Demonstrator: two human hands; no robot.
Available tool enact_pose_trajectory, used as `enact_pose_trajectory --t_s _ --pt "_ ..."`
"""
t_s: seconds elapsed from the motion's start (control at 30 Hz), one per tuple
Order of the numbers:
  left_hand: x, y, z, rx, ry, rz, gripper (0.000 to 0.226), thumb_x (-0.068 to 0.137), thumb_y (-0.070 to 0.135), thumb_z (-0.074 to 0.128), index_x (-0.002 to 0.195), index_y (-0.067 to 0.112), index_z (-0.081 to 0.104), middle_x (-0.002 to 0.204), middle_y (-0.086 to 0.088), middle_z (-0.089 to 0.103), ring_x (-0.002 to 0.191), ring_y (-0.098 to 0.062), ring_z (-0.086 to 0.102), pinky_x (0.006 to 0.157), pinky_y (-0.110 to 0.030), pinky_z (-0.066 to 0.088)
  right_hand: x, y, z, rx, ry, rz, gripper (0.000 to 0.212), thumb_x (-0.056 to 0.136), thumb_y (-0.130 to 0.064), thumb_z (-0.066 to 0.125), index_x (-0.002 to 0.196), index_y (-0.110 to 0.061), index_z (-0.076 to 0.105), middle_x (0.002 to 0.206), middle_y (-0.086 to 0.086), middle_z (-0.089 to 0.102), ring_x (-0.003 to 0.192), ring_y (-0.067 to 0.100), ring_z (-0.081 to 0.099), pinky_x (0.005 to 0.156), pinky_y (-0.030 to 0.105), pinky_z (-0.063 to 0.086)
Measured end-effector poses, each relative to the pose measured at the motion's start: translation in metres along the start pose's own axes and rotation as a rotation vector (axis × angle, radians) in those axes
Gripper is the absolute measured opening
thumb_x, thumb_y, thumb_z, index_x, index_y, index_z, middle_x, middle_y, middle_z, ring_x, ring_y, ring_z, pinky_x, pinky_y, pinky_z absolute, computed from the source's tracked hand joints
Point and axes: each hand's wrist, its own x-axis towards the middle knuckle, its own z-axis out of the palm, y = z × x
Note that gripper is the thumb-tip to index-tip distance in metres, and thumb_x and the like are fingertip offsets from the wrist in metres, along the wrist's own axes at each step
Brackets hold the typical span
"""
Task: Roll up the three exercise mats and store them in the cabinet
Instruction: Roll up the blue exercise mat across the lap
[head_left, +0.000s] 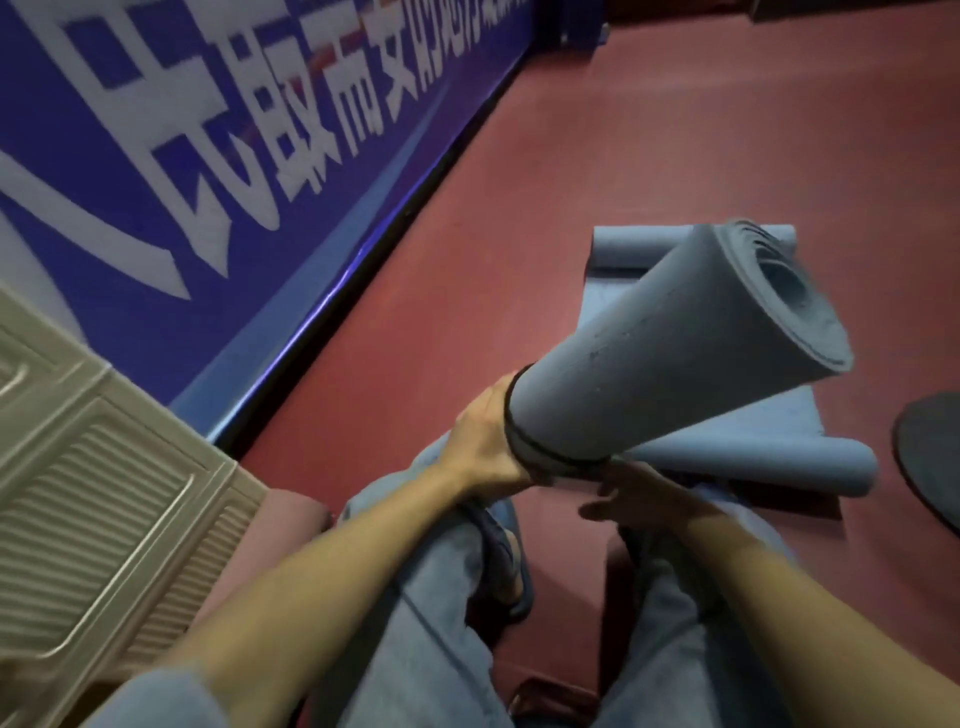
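Observation:
A rolled grey-blue exercise mat (670, 353) is held up off the floor, its open spiral end pointing up and to the right. A thin black band rings its lower end. My left hand (485, 441) grips that lower end from the left. My right hand (639, 493) is under the same end, fingers spread against it. Below and behind it, a second blue mat (769, 421) lies on the red floor, curled at both ends. The beige cabinet (88, 499) with louvred doors stands at the left, doors shut.
A blue banner wall (218, 171) with white characters runs along the left of the red floor (649, 130). A dark round disc (930, 457) lies at the right edge. My knees in jeans and a sandalled foot (506, 561) are below the hands.

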Motion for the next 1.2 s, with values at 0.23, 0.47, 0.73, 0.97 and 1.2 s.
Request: enact_pose_trajectory --t_s 0.23,0.47,0.73,0.97,1.2 --pt "0.002 -0.041 -0.058 -0.129 0.258 -0.166 0.111 0.040 0.058 0.094 0.139 0.049 0.044 0.125 0.022 0.067 0.113 -0.001 0.063 0.091 -0.024 0.054 0.010 -0.006 0.021 -0.404 -0.092 0.164 0.071 0.085 -0.051 0.075 0.144 -0.023 0.048 0.145 0.002 0.054 0.126 0.026 0.057 0.101 0.035 0.048" --pt "-0.036 -0.105 -0.097 0.076 0.275 -0.294 0.109 0.039 0.069 0.078 0.139 0.043 0.044 0.127 0.007 0.069 0.114 -0.024 0.067 0.088 -0.032 0.053 0.030 0.001 0.024 -0.391 -0.119 0.228 0.064 0.090 -0.046 0.071 0.143 -0.017 0.050 0.146 0.006 0.053 0.128 0.026 0.056 0.100 0.033 0.047" --pt "-0.101 -0.152 -0.067 0.275 0.090 -0.185 0.112 0.037 0.062 0.086 0.141 0.043 0.049 0.128 0.019 0.064 0.114 -0.008 0.063 0.091 -0.033 0.054 0.055 0.012 0.047 -0.460 -0.250 0.218 0.031 0.106 -0.014 0.048 0.132 -0.002 0.060 0.105 0.001 0.064 0.079 0.012 0.062 0.054 0.015 0.047" --pt "-0.106 -0.143 -0.032 0.236 -0.106 -0.307 0.123 0.032 0.070 0.085 0.143 0.041 0.039 0.134 0.019 0.059 0.116 -0.014 0.063 0.088 -0.036 0.055 0.042 -0.022 0.025 -0.229 -0.360 0.370 0.048 0.110 -0.010 0.033 0.156 -0.003 0.023 0.164 0.011 0.030 0.149 0.022 0.030 0.105 0.021 0.022" --pt "-0.120 -0.219 0.018 0.412 -0.289 -0.678 0.100 0.045 0.076 0.076 0.127 0.025 0.049 0.122 0.002 0.067 0.109 -0.028 0.067 0.085 -0.039 0.056 0.058 0.014 0.039 -0.188 -0.302 0.372 0.036 0.107 -0.017 0.048 0.138 -0.001 0.057 0.139 0.008 0.060 0.121 0.024 0.059 0.099 0.032 0.046"
